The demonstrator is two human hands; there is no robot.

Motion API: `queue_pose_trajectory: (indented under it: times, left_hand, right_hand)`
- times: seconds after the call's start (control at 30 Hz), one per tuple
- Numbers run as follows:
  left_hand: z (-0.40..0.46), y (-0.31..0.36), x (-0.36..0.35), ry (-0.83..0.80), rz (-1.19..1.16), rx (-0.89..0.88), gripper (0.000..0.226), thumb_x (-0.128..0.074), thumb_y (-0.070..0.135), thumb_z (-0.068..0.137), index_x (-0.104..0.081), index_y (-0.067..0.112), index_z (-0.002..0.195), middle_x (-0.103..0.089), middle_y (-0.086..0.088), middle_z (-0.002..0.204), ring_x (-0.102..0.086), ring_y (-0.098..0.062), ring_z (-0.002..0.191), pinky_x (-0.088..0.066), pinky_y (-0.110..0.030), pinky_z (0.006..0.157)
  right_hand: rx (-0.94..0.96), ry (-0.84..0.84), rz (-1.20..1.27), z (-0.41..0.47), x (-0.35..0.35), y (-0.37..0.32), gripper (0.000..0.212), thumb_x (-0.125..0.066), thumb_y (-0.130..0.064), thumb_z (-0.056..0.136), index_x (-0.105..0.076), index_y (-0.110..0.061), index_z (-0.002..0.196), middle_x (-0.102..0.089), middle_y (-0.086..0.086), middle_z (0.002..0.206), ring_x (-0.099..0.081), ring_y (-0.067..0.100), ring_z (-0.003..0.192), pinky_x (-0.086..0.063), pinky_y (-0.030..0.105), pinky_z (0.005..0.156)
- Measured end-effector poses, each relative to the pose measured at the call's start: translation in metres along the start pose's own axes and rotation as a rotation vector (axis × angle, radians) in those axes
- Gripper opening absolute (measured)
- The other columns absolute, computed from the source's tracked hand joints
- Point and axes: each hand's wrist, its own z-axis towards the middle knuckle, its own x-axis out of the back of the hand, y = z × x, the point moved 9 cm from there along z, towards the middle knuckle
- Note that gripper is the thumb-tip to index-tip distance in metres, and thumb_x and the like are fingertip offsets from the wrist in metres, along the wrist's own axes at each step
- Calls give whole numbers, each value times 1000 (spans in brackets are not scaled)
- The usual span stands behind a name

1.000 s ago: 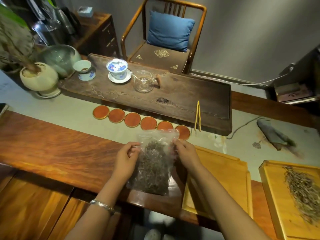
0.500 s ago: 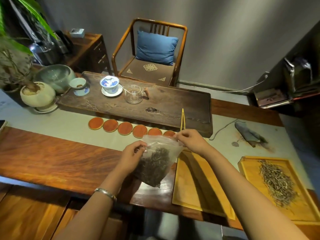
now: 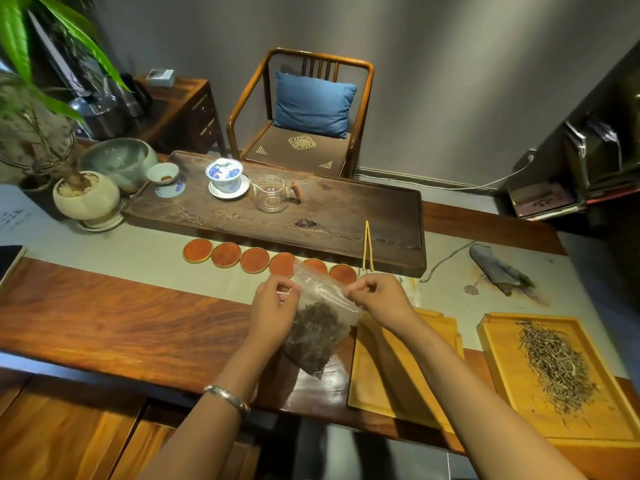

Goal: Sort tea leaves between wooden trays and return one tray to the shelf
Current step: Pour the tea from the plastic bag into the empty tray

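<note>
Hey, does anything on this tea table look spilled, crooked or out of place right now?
Mostly tidy. A few stray leaves lie scattered away from the pale tea pile in the right wooden tray. On the cloth runner, a brownish stain surrounds the folded grey cloth. The bag of dark tea looks intact.

The wooden table (image 3: 104, 327) bears two pale trays (image 3: 391, 375); a dark tea board (image 3: 346, 216); round coasters (image 3: 227, 254).

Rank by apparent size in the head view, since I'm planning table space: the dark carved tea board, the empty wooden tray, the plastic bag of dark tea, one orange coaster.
1. Dark carved tea board
2. Empty light wooden tray
3. Clear plastic bag of dark tea leaves
4. Round orange coaster

The tray lies nearer the camera, yet looks smaller than the board.
</note>
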Motion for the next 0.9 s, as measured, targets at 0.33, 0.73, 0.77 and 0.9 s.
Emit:
queue_pose_trajectory:
  times: [0.33, 0.73, 0.77, 0.9]
  left_hand:
    - [-8, 34, -42, -218, -60, 55, 42, -47, 41, 94, -64, 9, 72, -63, -1, 65, -65, -18, 68, -51, -38, 71]
    - [-11, 39, -47, -367, 0, -77, 37, -42, 20, 98, -51, 18, 62, -53, 0, 66, -52, -17, 69, -41, -31, 67]
    - [-10, 39, -47, -375, 23, -85, 37, -43, 19, 97, -49, 18, 61, -51, -2, 65, -50, -18, 67, -41, -33, 67]
    - [-8, 37, -44, -390, 108, -104, 36, -47, 17, 94, -46, 15, 57, -45, -2, 59, -46, -17, 62, -38, -34, 61]
  right_hand:
    - [-12, 62, 189, -18, -15, -14, 16, -78, -10, 74, -65, -1, 75, -59, 0, 61, -53, 9, 54, -47, 20, 50]
    - [38, -76, 27, -19, -28, -8, 21, -59, -22, 91, -58, -11, 74, -55, 1, 64, -54, 14, 59, -45, 26, 54]
    - [52, -95, -19, -19, -31, -8, 21, -57, -22, 92, -56, -13, 72, -55, 0, 63, -55, 14, 58, -46, 28, 54]
    - [86, -56, -139, -18, -26, -10, 23, -53, -20, 92, -54, -7, 74, -56, 4, 65, -57, 15, 60, -52, 38, 60]
